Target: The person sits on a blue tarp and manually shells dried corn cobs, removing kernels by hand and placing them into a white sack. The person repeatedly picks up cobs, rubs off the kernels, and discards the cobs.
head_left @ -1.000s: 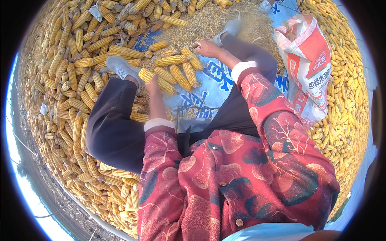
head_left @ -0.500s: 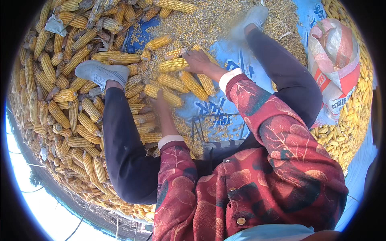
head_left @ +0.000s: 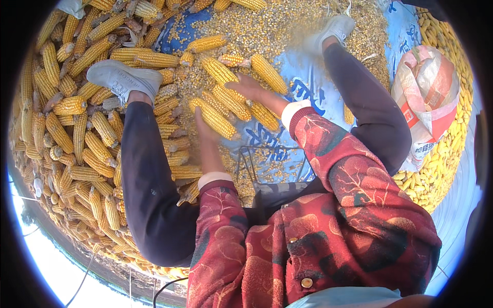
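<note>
My left hand (head_left: 205,132), smeared by motion, is closed on the near end of a yellow corn cob (head_left: 215,119); part of its fingers is hidden. My right hand (head_left: 247,88) grips another corn cob (head_left: 219,71), which slants away to the far left. Below the right hand, a few loose cobs (head_left: 233,103) lie side by side on the blue printed sheet (head_left: 303,77). A separate corn cob (head_left: 269,73) rests just beyond the right hand.
A big heap of corn cobs (head_left: 77,149) spreads on the left. Loose kernels (head_left: 267,31) cover the far sheet. A red and white woven sack (head_left: 426,92) stands at right before more cobs (head_left: 447,149). Between my legs is a dark metal frame (head_left: 246,161).
The cob in my right hand has swung to a steeper slant. Another cob has moved away to the right of that hand. My left hand keeps close to its cob. The view has shifted slightly.
</note>
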Available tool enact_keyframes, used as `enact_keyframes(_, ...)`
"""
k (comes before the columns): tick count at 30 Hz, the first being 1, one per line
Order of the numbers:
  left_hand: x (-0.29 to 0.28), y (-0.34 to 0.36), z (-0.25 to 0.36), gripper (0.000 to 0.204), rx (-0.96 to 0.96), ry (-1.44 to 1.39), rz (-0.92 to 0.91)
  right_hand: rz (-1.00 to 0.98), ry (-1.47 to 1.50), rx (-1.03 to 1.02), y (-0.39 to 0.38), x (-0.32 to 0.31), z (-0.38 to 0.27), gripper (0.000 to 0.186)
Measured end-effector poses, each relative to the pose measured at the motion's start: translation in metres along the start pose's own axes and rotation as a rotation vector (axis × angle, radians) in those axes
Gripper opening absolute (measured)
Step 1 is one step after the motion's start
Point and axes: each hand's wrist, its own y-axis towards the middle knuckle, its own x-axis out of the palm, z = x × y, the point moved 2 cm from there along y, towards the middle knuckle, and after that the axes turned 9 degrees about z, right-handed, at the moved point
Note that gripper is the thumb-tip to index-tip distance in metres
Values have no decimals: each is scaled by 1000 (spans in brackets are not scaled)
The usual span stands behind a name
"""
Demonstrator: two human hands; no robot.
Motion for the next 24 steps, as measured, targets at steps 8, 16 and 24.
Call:
enact_keyframes(8,13,-28,23,57,227,60,-232,-92,578,36,-28,-34,-34,90)
enact_keyframes(16,197,-264,11,55,283,431,-838,225,923,-502,-203,-263,-79,53)
enact_keyframes(24,255,-510,-165,83,673,411,-1984,1090,1614,-663,-438,-441,49,43)
